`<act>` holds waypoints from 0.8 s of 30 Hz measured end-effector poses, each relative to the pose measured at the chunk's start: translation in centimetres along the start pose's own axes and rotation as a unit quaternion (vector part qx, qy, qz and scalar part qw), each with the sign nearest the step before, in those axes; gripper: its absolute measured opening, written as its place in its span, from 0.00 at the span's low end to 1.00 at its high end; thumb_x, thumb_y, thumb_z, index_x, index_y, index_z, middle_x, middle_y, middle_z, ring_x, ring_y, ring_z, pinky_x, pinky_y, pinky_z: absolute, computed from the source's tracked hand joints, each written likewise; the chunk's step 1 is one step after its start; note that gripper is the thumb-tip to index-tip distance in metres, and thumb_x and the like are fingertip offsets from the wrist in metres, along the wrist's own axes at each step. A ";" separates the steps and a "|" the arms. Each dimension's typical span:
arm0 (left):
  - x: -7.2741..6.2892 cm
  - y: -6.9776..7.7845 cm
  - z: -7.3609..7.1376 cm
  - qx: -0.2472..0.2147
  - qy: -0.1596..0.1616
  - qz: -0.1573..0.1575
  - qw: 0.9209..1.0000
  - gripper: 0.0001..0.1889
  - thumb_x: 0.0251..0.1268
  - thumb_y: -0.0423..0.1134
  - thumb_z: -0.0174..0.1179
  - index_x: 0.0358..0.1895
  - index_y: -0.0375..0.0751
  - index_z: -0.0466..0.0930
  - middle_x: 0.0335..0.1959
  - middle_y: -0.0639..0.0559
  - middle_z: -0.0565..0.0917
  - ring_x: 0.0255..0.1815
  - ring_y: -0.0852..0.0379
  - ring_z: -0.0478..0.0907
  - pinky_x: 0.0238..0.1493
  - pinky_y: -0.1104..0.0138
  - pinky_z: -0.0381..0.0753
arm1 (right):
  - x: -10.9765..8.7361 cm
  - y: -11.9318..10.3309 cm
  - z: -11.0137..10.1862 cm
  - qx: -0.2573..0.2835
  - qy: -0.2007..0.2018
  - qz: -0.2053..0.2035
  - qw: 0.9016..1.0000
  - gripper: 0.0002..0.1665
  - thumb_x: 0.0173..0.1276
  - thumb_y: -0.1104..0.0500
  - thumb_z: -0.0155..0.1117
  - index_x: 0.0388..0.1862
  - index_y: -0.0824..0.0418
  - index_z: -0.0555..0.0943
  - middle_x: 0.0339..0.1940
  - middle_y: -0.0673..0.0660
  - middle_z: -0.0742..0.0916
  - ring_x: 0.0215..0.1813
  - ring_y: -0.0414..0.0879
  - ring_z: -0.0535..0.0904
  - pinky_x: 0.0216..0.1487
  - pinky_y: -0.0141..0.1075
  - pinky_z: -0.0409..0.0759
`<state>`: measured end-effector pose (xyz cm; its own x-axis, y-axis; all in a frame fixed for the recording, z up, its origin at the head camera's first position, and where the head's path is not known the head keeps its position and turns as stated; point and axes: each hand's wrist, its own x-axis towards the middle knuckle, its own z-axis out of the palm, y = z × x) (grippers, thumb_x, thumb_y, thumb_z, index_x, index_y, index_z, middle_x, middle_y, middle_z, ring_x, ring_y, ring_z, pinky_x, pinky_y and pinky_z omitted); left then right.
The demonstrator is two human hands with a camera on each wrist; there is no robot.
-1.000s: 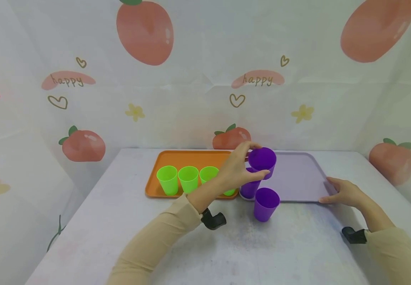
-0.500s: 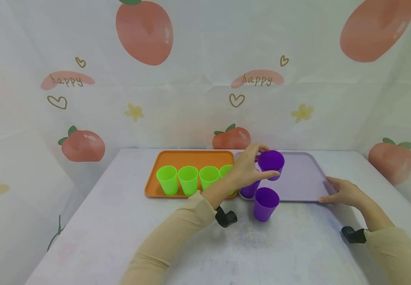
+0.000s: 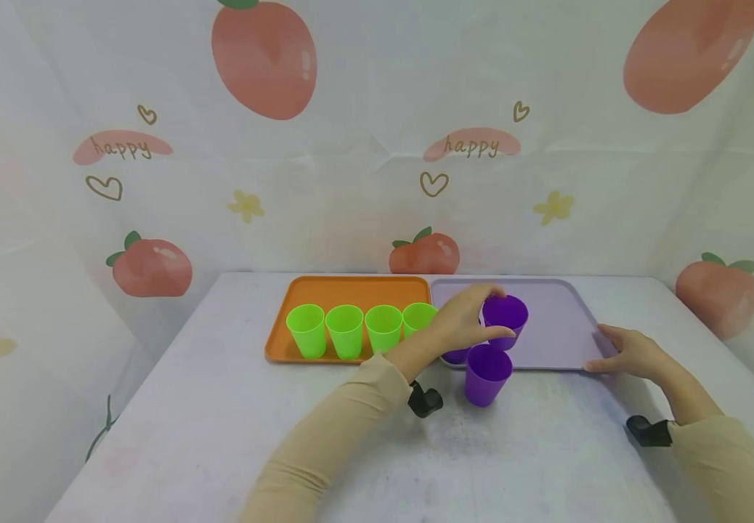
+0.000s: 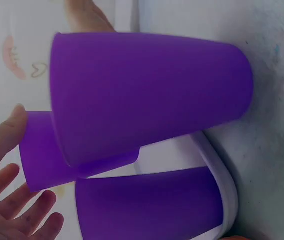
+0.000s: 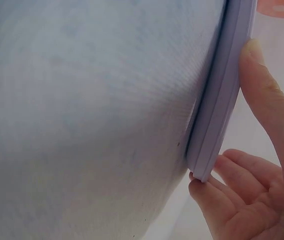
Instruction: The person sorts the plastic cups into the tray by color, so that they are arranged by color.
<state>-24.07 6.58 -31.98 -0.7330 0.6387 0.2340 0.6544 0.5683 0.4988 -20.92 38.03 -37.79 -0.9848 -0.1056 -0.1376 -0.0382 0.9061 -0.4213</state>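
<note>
My left hand (image 3: 465, 319) pinches the rim of a purple cup (image 3: 506, 319), upright over the lavender tray (image 3: 556, 319); whether its base touches the tray cannot be told. Beside it on the tray a second purple cup (image 4: 146, 205) stands, mostly hidden behind my hand in the head view. A third purple cup (image 3: 487, 378) is on the table just in front of the tray, large across the left wrist view. My right hand (image 3: 632, 352) grips the tray's front right corner, its thumb (image 5: 261, 75) along one edge and its fingers against the other.
An orange tray (image 3: 325, 290) adjoins the lavender one on the left. Several lime-green cups (image 3: 344, 330) stand in a row on it, the rightmost partly behind my left hand. A fruit-print cloth (image 3: 351, 203) hangs behind the white table (image 3: 220, 407).
The left hand has carried its purple cup to the right and then downward, past the cup on the tray. My right hand stays at the tray corner.
</note>
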 end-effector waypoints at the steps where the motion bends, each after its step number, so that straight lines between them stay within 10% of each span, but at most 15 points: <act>1: 0.0 -0.1 0.1 0.003 -0.003 -0.001 1.000 0.30 0.54 0.51 0.66 0.59 0.45 0.69 0.56 0.54 0.78 0.58 0.59 0.74 0.60 0.74 0.73 | 0.0 0.0 0.0 -0.001 0.000 0.000 1.000 0.60 0.49 0.46 0.73 0.64 0.85 0.54 0.61 0.85 0.62 0.63 0.79 0.58 0.59 0.66 0.62; 24: 1.0 -1.5 2.3 0.071 -0.030 -0.024 0.997 0.29 0.51 0.57 0.66 0.55 0.48 0.72 0.49 0.55 0.83 0.50 0.59 0.79 0.50 0.73 0.77 | 0.0 0.1 0.0 -0.005 0.005 -0.001 1.000 0.60 0.49 0.47 0.73 0.64 0.84 0.54 0.61 0.85 0.62 0.63 0.79 0.57 0.59 0.66 0.62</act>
<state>-25.36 7.54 -34.42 -0.7539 0.6371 0.1605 0.6424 0.6635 0.3835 -20.94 38.12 -37.88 -0.9864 -0.1028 -0.1283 -0.0412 0.9101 -0.4123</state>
